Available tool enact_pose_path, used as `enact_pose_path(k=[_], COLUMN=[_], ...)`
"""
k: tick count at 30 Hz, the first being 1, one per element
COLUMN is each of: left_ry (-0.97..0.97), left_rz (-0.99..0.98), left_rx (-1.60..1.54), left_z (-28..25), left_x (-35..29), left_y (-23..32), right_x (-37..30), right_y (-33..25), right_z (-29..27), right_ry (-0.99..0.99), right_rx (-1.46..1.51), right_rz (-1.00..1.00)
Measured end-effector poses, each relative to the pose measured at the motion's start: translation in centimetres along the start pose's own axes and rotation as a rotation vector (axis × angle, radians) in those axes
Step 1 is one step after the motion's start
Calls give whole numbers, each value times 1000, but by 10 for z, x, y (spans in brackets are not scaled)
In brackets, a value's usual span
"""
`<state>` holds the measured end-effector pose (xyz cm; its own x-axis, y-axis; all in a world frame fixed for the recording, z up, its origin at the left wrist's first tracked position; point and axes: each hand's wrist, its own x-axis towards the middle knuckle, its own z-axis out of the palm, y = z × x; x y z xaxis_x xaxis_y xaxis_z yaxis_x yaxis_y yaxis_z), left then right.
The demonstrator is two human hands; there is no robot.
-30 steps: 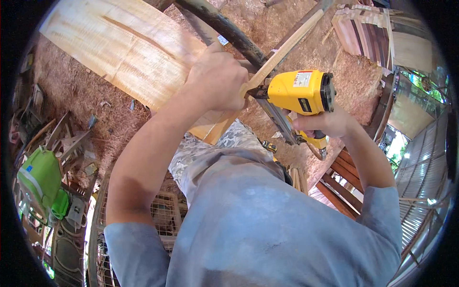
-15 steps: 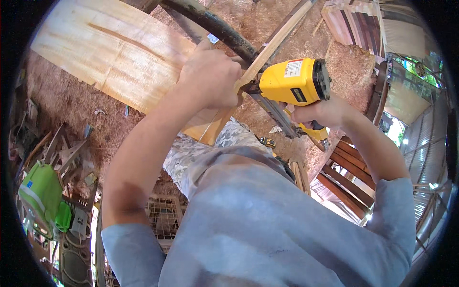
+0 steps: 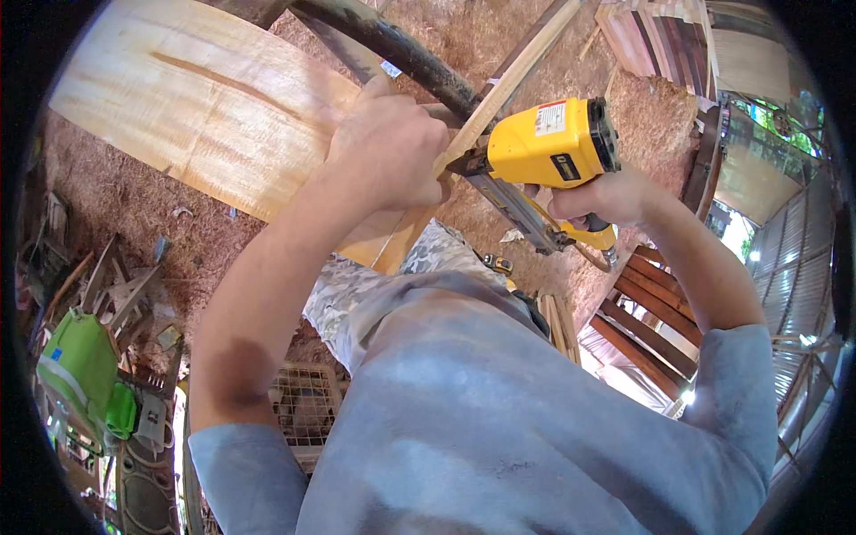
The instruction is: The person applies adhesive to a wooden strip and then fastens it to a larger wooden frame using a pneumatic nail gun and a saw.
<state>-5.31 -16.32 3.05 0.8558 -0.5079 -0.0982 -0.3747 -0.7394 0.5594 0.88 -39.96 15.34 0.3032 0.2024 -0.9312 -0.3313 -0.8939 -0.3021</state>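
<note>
A broad pale wooden board (image 3: 205,116) slants across the sawdust-strewn ground (image 3: 116,223). Over its lower right edge runs a thin light wooden strip (image 3: 508,80), crossing a dark curved pipe (image 3: 401,49). The left hand (image 3: 388,152) is closed around the strip. The right hand (image 3: 602,196) grips the yellow nail gun (image 3: 553,143), its nose pressed against the strip just beside the left hand.

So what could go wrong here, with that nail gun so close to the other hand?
The yellow nail gun has its nose on the thin wooden strip, right beside the left hand gripping it; a nail that deflects could hit fingers. The right hand holds the gun alone, so recoil might shift its aim.
</note>
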Motion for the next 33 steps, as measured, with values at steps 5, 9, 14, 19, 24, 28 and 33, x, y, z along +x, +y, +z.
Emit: enact_pose_path(k=[5,9,14,19,24,28,33], left_ry=[28,46,38,7,58,67,19], left_rz=[-3,9,15,5,9,-2,-22], left_rx=[-3,-5,11,24,-8,0,25], left_z=[0,0,-3,-3,5,8,2], left_x=[0,-1,-1,0,1,1,1], left_y=[0,-1,0,-1,-4,-4,-2], right_x=[-1,0,0,-2,-3,-1,-2], right_y=[-7,-2,-5,-12,-12,-8,-8], right_z=[0,2,2,1,5,2,7], right_ry=[-8,19,17,-1,59,22,59], right_rx=[28,45,7,23,18,-7,27], right_rz=[-49,-66,-51,-29,-39,-40,-85])
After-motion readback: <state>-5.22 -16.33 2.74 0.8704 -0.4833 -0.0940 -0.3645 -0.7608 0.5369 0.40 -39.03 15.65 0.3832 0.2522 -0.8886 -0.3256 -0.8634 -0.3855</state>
